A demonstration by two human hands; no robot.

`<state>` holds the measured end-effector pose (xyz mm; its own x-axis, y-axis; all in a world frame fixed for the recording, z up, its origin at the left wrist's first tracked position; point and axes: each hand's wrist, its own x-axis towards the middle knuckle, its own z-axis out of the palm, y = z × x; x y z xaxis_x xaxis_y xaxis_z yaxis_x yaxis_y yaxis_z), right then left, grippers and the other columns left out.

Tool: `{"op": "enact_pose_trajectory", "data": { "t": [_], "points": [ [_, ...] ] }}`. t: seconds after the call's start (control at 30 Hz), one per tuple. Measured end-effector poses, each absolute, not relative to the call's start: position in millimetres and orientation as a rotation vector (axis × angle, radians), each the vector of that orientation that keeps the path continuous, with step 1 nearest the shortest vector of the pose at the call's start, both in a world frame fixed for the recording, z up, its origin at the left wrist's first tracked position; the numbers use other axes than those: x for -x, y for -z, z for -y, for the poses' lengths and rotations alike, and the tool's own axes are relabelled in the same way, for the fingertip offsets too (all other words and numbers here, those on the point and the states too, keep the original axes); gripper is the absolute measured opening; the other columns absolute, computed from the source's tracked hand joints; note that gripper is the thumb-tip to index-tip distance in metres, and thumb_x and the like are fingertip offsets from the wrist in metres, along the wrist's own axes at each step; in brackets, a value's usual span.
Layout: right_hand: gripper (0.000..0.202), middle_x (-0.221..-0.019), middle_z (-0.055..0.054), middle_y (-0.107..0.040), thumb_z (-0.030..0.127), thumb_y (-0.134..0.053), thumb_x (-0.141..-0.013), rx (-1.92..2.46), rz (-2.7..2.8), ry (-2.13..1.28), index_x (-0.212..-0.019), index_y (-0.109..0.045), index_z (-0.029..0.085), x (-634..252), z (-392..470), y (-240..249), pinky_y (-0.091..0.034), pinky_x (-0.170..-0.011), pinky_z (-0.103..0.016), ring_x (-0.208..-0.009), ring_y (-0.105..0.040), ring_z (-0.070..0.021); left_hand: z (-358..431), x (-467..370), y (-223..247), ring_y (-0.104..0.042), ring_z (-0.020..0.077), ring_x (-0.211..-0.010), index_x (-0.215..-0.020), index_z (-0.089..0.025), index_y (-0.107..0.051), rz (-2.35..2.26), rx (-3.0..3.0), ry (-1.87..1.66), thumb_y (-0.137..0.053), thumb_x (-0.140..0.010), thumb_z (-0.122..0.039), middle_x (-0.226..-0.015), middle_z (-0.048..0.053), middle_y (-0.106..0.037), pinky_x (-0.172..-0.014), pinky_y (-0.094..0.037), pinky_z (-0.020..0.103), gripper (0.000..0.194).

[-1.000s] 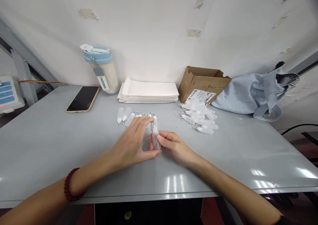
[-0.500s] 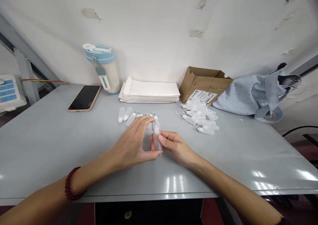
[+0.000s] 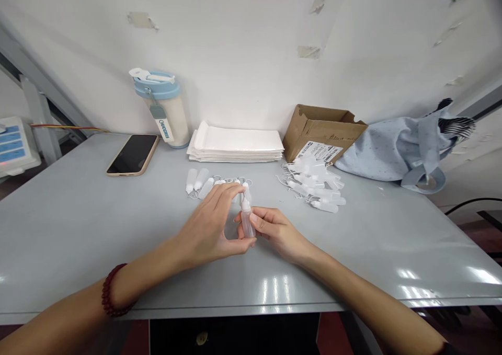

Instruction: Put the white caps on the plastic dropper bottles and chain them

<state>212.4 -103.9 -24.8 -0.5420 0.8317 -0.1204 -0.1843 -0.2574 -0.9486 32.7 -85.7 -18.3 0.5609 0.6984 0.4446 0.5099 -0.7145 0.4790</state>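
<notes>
Between my two hands a small translucent dropper bottle (image 3: 247, 221) stands nearly upright, its white tip and cap at the top. My left hand (image 3: 209, 224) spans it, thumb at the base and index fingertip at the tip. The thumb and fingers of my right hand (image 3: 272, 229) pinch the bottle's body from the right. Behind my left fingers lies a row of similar bottles (image 3: 201, 179), partly hidden by that hand. A looser heap of such bottles (image 3: 314, 185), with thin white cap straps, lies to the right.
White padded envelopes (image 3: 237, 143) are stacked against the wall. A cardboard box (image 3: 321, 133) and a light blue cloth bag (image 3: 384, 148) stand right of them. At the left are a phone (image 3: 133, 155) and a blue-lidded tumbler (image 3: 167, 112). The grey table's front edge (image 3: 235, 311) runs below my forearms.
</notes>
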Motion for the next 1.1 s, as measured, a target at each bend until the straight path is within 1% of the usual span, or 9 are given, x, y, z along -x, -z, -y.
{"op": "enact_pose_trajectory", "data": {
  "t": [0.5, 0.83, 1.1],
  "points": [
    [0.034, -0.073, -0.003, -0.060, 0.043, -0.054, -0.088, 0.853, 1.279, -1.867, -0.095, -0.065, 0.012, -211.8, 103.5, 22.7, -0.039, -0.067, -0.028, -0.062, -0.050, -0.0113, 86.8, -34.5, 18.9, -0.049, 0.0282, -0.113, -0.125, -0.018, -0.035, -1.012, -2.513, -0.984, -0.072, -0.066, -0.029, -0.119, 0.013, -0.052, -0.095, -0.043, 0.044, 0.070],
    [0.034, -0.072, -0.003, -0.062, 0.043, -0.055, -0.087, 0.857, 1.269, -1.866, -0.095, -0.066, 0.013, -212.3, 103.6, 22.6, -0.040, -0.068, -0.028, -0.066, -0.054, -0.0128, 87.2, -34.7, 20.1, -0.050, 0.0294, -0.111, -0.124, -0.022, -0.034, -1.051, -2.491, -0.989, -0.073, -0.066, -0.032, -0.118, 0.012, -0.052, -0.092, -0.045, 0.046, 0.070],
    [0.034, -0.071, -0.003, -0.062, 0.044, -0.055, -0.087, 0.858, 1.268, -1.863, -0.096, -0.066, 0.013, -212.1, 104.2, 22.8, -0.040, -0.068, -0.028, -0.065, -0.053, -0.0127, 86.9, -34.8, 19.2, -0.051, 0.0299, -0.110, -0.124, -0.022, -0.034, -1.032, -2.520, -1.010, -0.072, -0.066, -0.030, -0.115, 0.012, -0.053, -0.091, -0.045, 0.047, 0.069]
  ]
}}
